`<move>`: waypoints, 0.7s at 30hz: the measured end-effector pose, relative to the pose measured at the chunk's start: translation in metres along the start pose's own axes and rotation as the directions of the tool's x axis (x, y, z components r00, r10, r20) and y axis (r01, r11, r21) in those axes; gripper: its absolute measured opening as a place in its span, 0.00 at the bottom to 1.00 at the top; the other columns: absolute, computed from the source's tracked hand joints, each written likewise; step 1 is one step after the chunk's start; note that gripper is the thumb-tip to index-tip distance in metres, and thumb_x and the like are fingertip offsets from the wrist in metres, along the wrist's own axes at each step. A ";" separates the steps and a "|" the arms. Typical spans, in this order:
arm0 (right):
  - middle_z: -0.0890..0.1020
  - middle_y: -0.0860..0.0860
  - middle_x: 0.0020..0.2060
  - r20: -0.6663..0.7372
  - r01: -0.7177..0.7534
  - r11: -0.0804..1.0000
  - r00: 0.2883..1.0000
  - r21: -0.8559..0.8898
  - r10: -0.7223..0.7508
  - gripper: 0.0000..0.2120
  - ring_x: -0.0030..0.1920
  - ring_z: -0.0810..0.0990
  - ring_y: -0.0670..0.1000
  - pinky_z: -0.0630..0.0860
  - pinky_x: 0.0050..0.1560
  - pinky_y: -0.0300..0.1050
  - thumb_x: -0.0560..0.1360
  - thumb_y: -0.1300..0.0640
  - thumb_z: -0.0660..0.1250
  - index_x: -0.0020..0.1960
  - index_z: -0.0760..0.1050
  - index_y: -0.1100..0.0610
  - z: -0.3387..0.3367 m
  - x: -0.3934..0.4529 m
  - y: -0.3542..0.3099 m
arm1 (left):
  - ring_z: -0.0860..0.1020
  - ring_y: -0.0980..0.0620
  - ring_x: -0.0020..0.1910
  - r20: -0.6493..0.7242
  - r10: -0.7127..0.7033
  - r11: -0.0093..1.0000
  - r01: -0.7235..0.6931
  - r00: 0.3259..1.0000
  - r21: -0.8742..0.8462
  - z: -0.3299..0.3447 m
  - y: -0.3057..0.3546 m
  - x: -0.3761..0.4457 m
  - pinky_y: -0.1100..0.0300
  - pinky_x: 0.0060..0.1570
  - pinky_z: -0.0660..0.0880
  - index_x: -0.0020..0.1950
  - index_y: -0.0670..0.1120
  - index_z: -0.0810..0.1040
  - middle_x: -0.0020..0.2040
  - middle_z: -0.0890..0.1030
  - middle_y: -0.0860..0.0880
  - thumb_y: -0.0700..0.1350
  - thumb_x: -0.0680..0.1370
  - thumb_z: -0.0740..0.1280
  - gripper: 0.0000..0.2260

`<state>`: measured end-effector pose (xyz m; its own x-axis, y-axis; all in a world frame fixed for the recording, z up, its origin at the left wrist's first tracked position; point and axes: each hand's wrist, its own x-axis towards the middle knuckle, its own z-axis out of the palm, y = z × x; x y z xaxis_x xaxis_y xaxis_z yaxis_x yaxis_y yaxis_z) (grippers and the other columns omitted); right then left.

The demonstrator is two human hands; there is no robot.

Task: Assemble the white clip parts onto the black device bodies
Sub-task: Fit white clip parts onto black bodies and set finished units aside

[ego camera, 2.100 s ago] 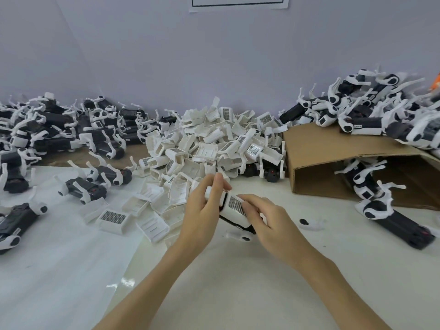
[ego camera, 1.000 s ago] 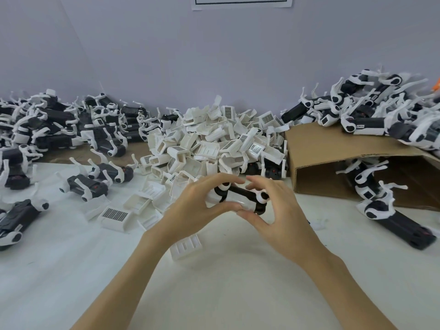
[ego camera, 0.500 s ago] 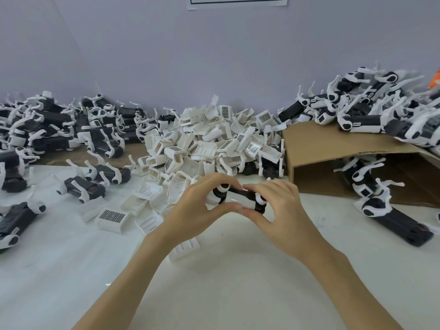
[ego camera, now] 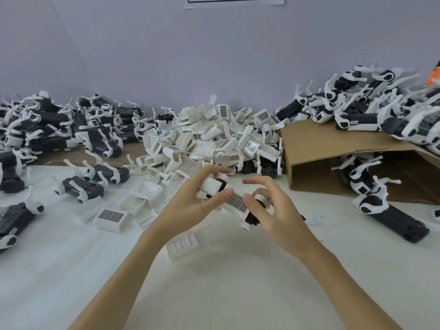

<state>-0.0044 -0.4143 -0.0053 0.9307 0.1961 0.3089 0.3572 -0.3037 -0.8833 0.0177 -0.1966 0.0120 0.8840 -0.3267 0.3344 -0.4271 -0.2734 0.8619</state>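
Device now turned grille-side up above the table, in front of the clip pile; half a second ago both hands cupped it. Left hand pinches its white end; right hand loosened, fingers curled at the black end. Clip looks seated, likely a check

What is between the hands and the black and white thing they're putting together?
Nothing visible. The left hand already grips the device at its white end, and the right hand touches its other end.
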 end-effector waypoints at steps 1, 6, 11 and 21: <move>0.83 0.46 0.37 -0.005 -0.032 0.997 0.999 0.072 0.032 0.11 0.46 0.84 0.44 0.75 0.46 0.30 0.82 0.48 0.68 0.64 0.74 0.45 0.000 0.000 -0.001 | 0.83 0.54 0.54 -0.001 -0.030 0.998 0.030 1.000 -0.046 0.000 0.001 0.000 0.67 0.49 0.79 0.67 0.60 0.79 0.58 0.83 0.55 0.56 0.79 0.72 0.17; 0.84 0.51 0.41 0.112 -0.128 0.992 0.986 0.021 0.125 0.19 0.45 0.85 0.45 0.75 0.45 0.32 0.77 0.43 0.73 0.66 0.74 0.42 -0.001 0.001 -0.002 | 0.79 0.53 0.39 -0.018 -0.079 0.991 0.077 0.997 -0.111 0.008 0.003 -0.001 0.63 0.40 0.76 0.64 0.53 0.80 0.44 0.81 0.50 0.47 0.83 0.72 0.10; 0.83 0.42 0.40 0.088 -0.107 0.994 0.990 -0.012 0.108 0.17 0.41 0.87 0.46 0.74 0.41 0.29 0.78 0.50 0.75 0.64 0.76 0.42 -0.005 0.002 0.000 | 0.77 0.44 0.41 -0.022 -0.010 1.000 0.010 1.000 -0.001 0.011 0.004 -0.001 0.46 0.44 0.76 0.65 0.51 0.79 0.46 0.80 0.42 0.45 0.83 0.71 0.10; 0.84 0.56 0.48 0.102 -0.297 0.765 0.951 0.571 0.293 0.23 0.44 0.80 0.59 0.79 0.47 0.49 0.75 0.44 0.75 0.63 0.81 0.57 -0.014 0.007 -0.003 | 0.77 0.54 0.44 0.045 -0.119 0.992 0.117 0.992 0.035 -0.012 0.006 -0.003 0.67 0.47 0.72 0.61 0.51 0.82 0.46 0.81 0.53 0.66 0.72 0.72 0.25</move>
<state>0.0019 -0.4251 0.0047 0.9814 0.1922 -0.0009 -0.0482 0.2418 -0.9691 0.0153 -0.1864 0.0205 0.9190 -0.3324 0.2120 -0.3267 -0.3410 0.8815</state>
